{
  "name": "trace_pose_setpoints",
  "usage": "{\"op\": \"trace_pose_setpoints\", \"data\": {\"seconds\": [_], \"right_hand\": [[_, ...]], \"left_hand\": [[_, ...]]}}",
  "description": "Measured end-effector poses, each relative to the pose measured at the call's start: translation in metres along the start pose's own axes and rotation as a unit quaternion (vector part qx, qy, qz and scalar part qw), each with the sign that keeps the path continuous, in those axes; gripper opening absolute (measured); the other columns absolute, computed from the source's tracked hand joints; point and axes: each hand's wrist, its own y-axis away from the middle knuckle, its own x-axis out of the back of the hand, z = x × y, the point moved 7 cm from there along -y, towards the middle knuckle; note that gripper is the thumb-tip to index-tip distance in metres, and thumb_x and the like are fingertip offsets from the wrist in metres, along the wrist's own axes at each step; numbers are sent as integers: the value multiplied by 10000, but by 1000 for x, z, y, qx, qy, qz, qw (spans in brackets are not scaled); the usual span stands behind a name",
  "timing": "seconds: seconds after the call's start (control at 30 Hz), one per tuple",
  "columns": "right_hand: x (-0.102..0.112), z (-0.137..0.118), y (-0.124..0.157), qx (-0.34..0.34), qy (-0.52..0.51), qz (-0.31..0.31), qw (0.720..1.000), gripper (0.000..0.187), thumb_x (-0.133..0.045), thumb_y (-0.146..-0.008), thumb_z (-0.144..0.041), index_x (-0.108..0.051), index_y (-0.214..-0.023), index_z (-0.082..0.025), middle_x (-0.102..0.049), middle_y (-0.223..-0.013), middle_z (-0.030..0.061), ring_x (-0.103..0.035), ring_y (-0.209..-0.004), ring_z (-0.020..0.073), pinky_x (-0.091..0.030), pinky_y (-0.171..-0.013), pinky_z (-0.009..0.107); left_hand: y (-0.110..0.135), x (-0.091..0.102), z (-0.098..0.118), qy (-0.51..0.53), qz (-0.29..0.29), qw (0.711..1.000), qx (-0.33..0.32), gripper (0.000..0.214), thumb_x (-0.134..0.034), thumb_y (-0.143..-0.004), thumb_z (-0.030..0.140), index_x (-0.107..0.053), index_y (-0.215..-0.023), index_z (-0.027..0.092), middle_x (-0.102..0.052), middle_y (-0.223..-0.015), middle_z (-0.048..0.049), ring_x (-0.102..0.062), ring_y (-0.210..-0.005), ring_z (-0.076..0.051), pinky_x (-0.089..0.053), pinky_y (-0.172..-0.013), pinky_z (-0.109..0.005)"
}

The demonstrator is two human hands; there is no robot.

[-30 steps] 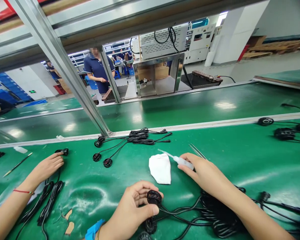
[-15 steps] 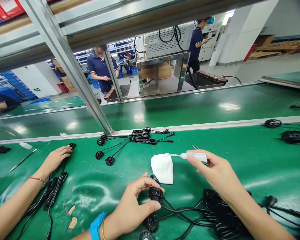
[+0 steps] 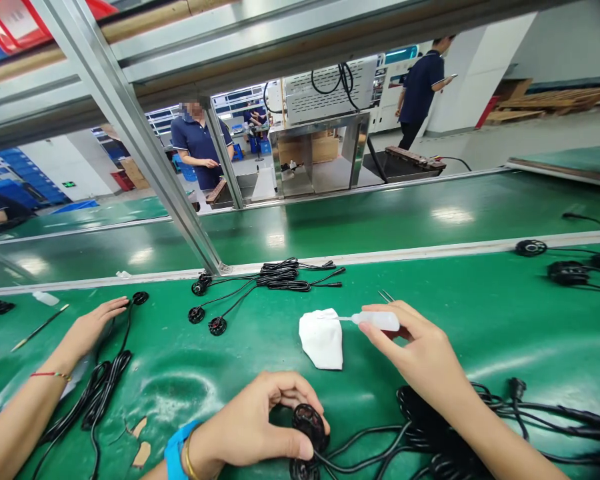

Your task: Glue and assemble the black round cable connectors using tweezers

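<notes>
My left hand (image 3: 253, 427), with a blue wristband, is closed around a black round part (image 3: 307, 423) near the bottom edge of the green bench. A black cable runs from the part to a tangle of cables (image 3: 430, 433) under my right forearm. My right hand (image 3: 420, 353) pinches a small white squeeze bottle (image 3: 377, 321). Its thin nozzle points left over a white cloth (image 3: 323, 339). Thin metal tweezers (image 3: 384, 295) lie just behind the bottle.
A co-worker's hand (image 3: 87, 327) with a red string bracelet rests at the left beside black cables (image 3: 100, 387). More wired round parts (image 3: 280, 275) lie mid-bench, and others (image 3: 565, 270) at the far right. A slanted metal post (image 3: 145, 153) rises behind. People stand beyond the conveyor.
My left hand has drawn the black part closer to me and turned it. My right hand lifted the bottle level and holds its nozzle over the cloth. The co-worker's hand shifted slightly.
</notes>
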Motion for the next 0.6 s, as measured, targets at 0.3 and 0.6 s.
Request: {"op": "trace_pose_setpoints", "data": {"seconds": [0.3, 0.6], "right_hand": [[3, -6, 5, -6, 0, 13, 1000, 284, -649, -868, -527, -730, -950, -267, -696, -926, 19, -638, -758, 179, -489, -614, 273], [-1, -8, 5, -5, 48, -7, 999, 335, -632, -869, -564, -741, -968, -264, -711, -967, 35, -602, -681, 173, -498, -606, 289]], "left_hand": [[-10, 36, -8, 95, 248, 961, -78, 285, -811, -770, 213, -673, -1019, 194, -776, -1051, -78, -684, -1003, -201, -470, -927, -308], [-14, 33, -21, 136, 250, 956, -64, 317, -815, -767, 220, -659, -1039, 174, -778, -1047, -96, -691, -995, -211, -462, -941, -334]]}}
